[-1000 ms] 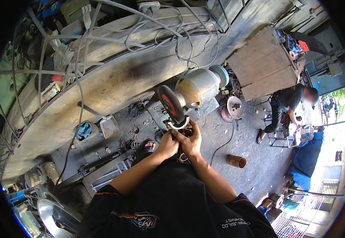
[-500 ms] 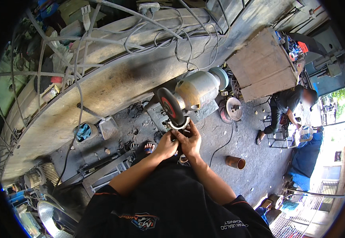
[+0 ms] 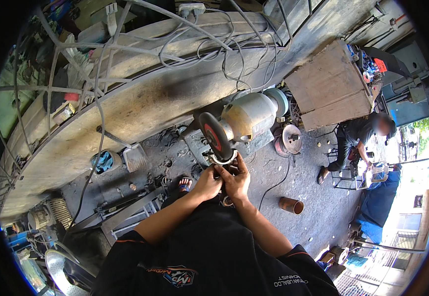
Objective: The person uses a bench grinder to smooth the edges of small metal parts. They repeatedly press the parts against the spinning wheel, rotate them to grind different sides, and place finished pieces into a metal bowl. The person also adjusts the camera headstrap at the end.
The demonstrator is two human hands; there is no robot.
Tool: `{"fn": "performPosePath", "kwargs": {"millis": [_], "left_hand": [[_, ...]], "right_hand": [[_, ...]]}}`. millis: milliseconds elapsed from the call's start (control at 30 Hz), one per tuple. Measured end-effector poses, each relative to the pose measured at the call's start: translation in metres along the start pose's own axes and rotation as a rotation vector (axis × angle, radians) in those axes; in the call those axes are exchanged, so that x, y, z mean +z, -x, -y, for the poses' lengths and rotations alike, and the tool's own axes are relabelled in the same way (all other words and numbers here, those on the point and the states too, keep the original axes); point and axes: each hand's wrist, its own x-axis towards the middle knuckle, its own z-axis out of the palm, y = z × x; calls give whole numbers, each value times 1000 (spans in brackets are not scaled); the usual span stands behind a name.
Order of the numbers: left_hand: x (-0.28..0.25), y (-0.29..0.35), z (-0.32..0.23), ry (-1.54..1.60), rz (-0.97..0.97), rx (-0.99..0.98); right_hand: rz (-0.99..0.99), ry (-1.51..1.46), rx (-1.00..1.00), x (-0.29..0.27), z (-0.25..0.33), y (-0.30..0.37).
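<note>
A bench grinder [image 3: 252,116] stands ahead of me, with a black wheel [image 3: 209,129] with a red centre on its left end and a pale wheel [image 3: 278,101] on its right. Both my hands meet just below the black wheel, closed on a curved, light metal piece [image 3: 230,160]. Its visible rim curves around the wheel's lower edge; whether they touch I cannot tell. My left hand [image 3: 207,183] grips from the left, fingers bent. My right hand [image 3: 237,182] holds the other side, its index finger reaching up along the piece. The palms hide the piece's lower part.
A rusty pipe section [image 3: 291,205] stands on the floor to the right. Past the grinder are a cable reel [image 3: 291,138] and a brown box [image 3: 325,86]. A dustpan [image 3: 135,158] and a bucket [image 3: 107,163] sit left. Another person [image 3: 357,138] sits working at far right.
My hands stay on the metal piece at the wheel, with only a slight shift of the fingers. The whole view has moved a little; the other person's arm has changed position slightly.
</note>
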Motion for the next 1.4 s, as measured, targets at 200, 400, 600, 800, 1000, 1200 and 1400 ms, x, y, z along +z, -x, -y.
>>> {"fn": "performPosePath", "kwargs": {"millis": [200,400,600,800,1000,1200,1400], "left_hand": [[9,-18,3,-172,56,34],[2,-6,6,70,16,-53],[6,-13,2,-2,35,10],[-2,-3,-3,-6,36,-74],[-1,-1,1,11,19,4],[11,-16,14,-54,31,-74],[3,-6,16,52,6,-32]], "right_hand": [[-17,-9,31,-7,6,-9],[-4,1,48,3,7,-5],[-19,80,59,-4,17,-9],[8,93,42,5,20,-2],[-33,-16,38,3,22,3],[-24,192,53,-2,26,-6],[-3,82,27,7,24,-1]]}}
